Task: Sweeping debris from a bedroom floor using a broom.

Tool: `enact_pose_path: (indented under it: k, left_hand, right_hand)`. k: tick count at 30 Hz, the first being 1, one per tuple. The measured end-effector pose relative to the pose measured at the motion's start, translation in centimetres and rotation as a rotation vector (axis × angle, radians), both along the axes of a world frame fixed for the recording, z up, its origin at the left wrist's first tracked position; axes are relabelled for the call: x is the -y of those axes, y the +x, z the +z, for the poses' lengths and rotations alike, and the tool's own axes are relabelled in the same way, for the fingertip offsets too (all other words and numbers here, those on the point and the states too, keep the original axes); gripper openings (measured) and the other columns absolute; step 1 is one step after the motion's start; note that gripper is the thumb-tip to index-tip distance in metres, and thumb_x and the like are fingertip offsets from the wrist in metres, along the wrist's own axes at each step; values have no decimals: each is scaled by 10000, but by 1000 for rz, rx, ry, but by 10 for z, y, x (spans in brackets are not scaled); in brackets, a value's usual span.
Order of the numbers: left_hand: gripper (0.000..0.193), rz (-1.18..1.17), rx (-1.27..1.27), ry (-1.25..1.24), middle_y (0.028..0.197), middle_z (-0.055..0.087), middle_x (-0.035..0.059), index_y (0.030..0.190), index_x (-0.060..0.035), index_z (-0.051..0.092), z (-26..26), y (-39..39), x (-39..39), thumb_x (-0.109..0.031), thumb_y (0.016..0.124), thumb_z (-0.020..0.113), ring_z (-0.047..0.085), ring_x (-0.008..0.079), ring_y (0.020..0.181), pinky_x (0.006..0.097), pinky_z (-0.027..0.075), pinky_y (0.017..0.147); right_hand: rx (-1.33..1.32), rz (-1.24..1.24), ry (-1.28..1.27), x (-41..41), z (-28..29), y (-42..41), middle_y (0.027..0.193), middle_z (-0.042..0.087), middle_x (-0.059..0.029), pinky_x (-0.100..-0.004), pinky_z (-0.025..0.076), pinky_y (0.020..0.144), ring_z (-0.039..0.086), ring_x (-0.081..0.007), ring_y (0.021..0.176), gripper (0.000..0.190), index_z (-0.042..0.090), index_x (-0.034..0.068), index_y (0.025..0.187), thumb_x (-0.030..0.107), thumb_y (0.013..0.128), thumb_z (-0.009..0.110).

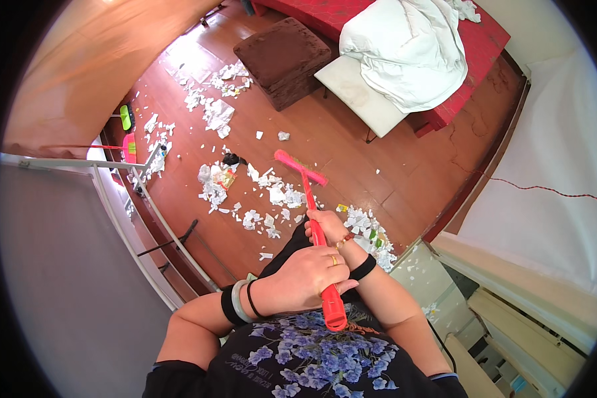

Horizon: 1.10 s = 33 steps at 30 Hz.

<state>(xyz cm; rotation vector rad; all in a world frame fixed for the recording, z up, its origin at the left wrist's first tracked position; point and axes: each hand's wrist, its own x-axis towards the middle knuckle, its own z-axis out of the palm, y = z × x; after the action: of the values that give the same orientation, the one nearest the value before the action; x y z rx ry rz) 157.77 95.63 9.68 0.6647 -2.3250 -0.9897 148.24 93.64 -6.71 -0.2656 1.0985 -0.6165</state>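
Observation:
My left hand (296, 278) grips the top of a red broom handle (319, 231), whose capped end (334, 313) points towards my chest. Lower on the same handle, my right hand (327, 226) is wrapped around it. The pink broom head (298, 166) rests on or just over the wooden floor (358, 171), its bristles partly hidden. White paper scraps (281, 194) lie scattered left of the head. Beside my right forearm is another heap of scraps (370, 234) with green and yellow bits in it. A dark crumpled thing (234, 159) lies among more litter (216, 184).
Ahead stand a brown upholstered stool (281, 59), a small white table (360, 92) under white bedding (408, 54), and a red bench or bed base (482, 54). A metal-framed panel (79, 248) borders my left. Another pink broom (129, 148) and a green brush (125, 118) lie beyond.

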Motion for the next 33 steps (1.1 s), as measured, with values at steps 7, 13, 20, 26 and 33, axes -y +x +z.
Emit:
enact_pose_path:
  k: [7,13,20,26,33]
  left_hand:
    - [279,12,-112,15,590,473,70,584,-57,449,-24,-25,36,-125,612,718,531,231,619,324,438,530]
    - [270,7,-194,101,550,442,50,576,-70,454,-36,-64,95,-176,660,687,496,216,532,318,394,471]
    - [297,-106,-229,230,541,420,54,569,-72,424,-41,-105,152,-165,640,698,477,217,491,319,363,425]
    - [275,-67,-170,313,547,428,43,573,-78,437,-34,-123,186,-161,642,690,485,212,497,313,373,430]
    - [240,176,-182,289,540,416,35,575,-86,453,-33,-141,208,-128,623,685,474,201,490,310,371,428]
  right_hand:
    - [-64,12,7,46,-5,-26,621,531,-53,-273,438,418,519,-134,493,263,511,24,785,284,792,544]
    - [-34,153,118,100,-4,-58,662,534,-57,-271,440,418,519,-130,496,275,491,35,804,306,800,542]
    - [-5,241,238,145,0,-89,615,510,-77,-290,431,412,504,-169,451,231,485,-4,790,220,787,542]
    - [5,385,256,177,-3,-105,625,518,-34,-238,418,385,503,-121,444,214,471,48,810,253,808,532]
    - [4,487,258,211,-1,-117,594,506,-58,-261,419,405,492,-145,441,218,481,3,774,212,790,540]
